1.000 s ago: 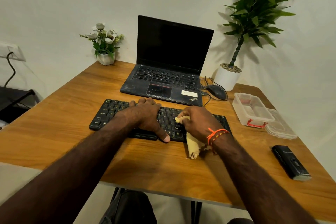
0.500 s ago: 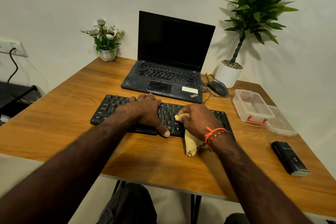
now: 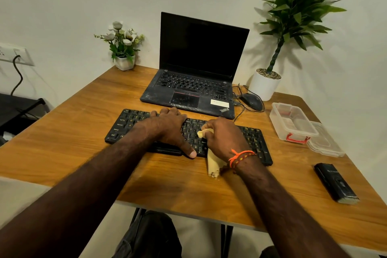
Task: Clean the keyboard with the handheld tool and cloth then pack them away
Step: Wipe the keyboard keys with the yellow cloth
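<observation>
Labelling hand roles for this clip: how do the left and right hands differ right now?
The left hand lies flat with fingers spread on the black keyboard, holding nothing; the right hand is curled around a rolled yellow cloth. The left hand sits over the keyboard's left-middle keys, the right hand right of centre, its cloth tip at the keys. Only the right wrist wears an orange thread band. Both rest on the same keyboard.

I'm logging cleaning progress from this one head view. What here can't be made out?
- Keys in the middle of the keyboard: covered by the left hand and the right hand.
- Most of the cloth: bunched inside the right hand.
- Any dirt left on the keys: too small.
- Handheld tool: label too small to read.
- Container: contents unclear through the plastic.
</observation>
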